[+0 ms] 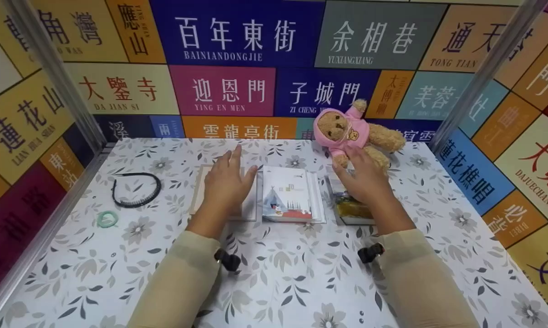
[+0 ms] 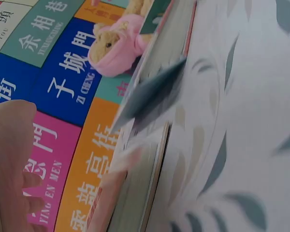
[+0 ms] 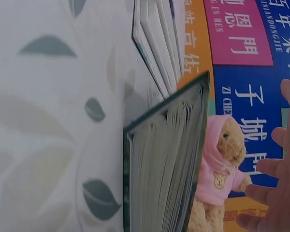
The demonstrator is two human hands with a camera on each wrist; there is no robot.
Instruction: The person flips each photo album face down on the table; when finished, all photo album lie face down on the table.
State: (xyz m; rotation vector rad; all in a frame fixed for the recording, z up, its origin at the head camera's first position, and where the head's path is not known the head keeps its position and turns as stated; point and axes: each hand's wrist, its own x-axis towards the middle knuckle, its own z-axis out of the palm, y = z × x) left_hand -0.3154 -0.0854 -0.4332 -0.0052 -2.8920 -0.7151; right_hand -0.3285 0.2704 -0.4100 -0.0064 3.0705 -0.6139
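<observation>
In the head view, my left hand [image 1: 228, 184] hovers over the left book [image 1: 201, 193], fingers spread, hiding most of its cover. Its left wrist view shows the hand [image 2: 9, 164] apart from that book's page edges [image 2: 135, 193]. My right hand [image 1: 368, 180] is above a dark-covered book [image 1: 350, 210], fingers extended and holding nothing. From the right wrist, the same book [image 3: 159, 169] shows a green cover and many pages, with the hand [image 3: 282, 183] clear of it. Between the hands lies a white book [image 1: 285, 196] with a tent picture.
A teddy bear [image 1: 347, 130] in a pink hoodie leans at the back, just beyond the right hand. On the left are a black headband [image 1: 159, 187] and a pale green ring [image 1: 107, 225]. Sign-printed panels [image 1: 237, 34] wall in the flower-patterned tabletop [image 1: 274, 282].
</observation>
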